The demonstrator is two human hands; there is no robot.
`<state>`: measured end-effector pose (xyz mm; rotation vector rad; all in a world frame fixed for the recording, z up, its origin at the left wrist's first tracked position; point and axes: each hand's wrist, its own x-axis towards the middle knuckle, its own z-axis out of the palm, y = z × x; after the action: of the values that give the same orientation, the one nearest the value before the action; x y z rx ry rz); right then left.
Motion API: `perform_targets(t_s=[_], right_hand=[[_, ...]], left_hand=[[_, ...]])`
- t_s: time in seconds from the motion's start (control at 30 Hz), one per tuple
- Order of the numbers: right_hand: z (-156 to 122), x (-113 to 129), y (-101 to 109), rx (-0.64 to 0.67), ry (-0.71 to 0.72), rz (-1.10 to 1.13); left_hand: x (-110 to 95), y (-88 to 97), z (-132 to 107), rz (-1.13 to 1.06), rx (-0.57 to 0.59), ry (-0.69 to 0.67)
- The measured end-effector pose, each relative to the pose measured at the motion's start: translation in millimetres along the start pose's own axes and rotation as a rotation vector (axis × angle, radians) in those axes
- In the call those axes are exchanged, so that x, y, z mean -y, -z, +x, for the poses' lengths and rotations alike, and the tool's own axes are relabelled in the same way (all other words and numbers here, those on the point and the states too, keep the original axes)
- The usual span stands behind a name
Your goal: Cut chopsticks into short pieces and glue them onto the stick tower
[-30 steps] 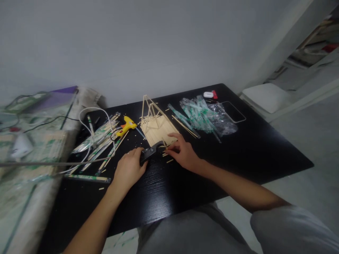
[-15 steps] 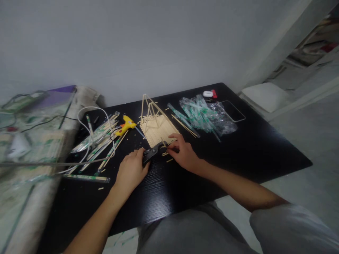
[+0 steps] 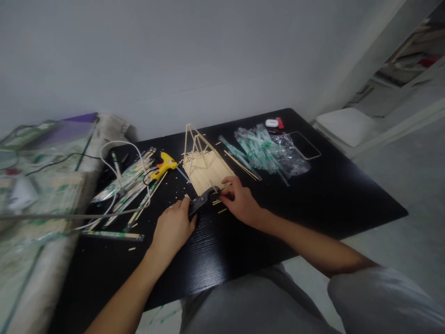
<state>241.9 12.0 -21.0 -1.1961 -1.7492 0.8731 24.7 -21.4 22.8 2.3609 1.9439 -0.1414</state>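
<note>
My left hand (image 3: 174, 222) is closed round the handles of a dark cutting tool that looks like pruning shears (image 3: 202, 200). Its jaws point right, toward my right hand (image 3: 240, 200). Between thumb and fingers, that hand pinches a thin wooden stick (image 3: 214, 186) at the jaws; whether the blades touch the stick is too small to tell. Just beyond both hands lies a flat panel of wooden sticks (image 3: 208, 172), with a pointed frame of sticks (image 3: 196, 144) standing on its far part. Short cut pieces (image 3: 221, 211) lie beside the jaws.
A yellow glue gun (image 3: 164, 166) lies left of the panel, near wrapped chopsticks (image 3: 130, 185) and a white cable (image 3: 103, 147). Rightward are crumpled plastic wrappers (image 3: 259, 147), a phone (image 3: 305, 145) and a white case (image 3: 271, 123). A cloth-covered surface (image 3: 41, 273) borders the black table (image 3: 285, 218).
Hardly anything differs. The view has shifted slightly; both hands keep their grips on the shears and the stick.
</note>
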Motion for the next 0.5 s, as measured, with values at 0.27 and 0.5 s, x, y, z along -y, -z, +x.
perform_targets(t_s=[0.27, 0.5], right_hand=[[0.5, 0.8, 1.1, 0.009, 0.011, -0.033], [2.6, 0.1, 1.8, 0.03, 0.121, -0.081]], left_hand=[[-1.2, 0.9, -1.5, -0.03, 0.009, 0.005], [-2.3, 0.1, -1.8, -0.028, 0.004, 0.006]])
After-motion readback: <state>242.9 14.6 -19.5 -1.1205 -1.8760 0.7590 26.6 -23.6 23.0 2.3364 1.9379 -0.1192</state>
